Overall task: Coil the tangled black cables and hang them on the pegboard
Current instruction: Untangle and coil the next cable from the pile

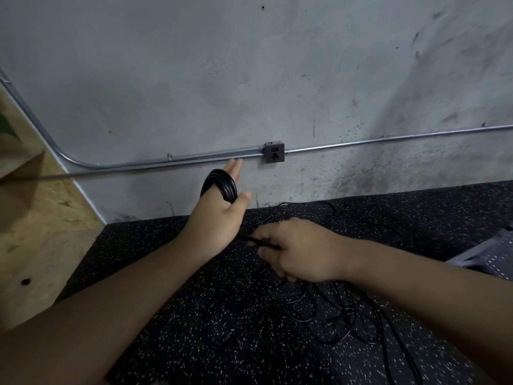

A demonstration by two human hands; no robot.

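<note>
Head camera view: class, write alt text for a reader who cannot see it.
A black cable coil is wound round the straight fingers of the left hand, while the right hand pinches the loose cable leading to it. More tangled cable lies on the speckled black floor below a grey wall.

head view, down and forward, close over floor

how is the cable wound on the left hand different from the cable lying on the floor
The coil on the left hand is tight, neat loops held off the floor; the floor cable sprawls in loose, tangled strands on the speckled mat. The coil looks thick and bundled; the floor cable looks thin and spread out. Both are black.
</note>
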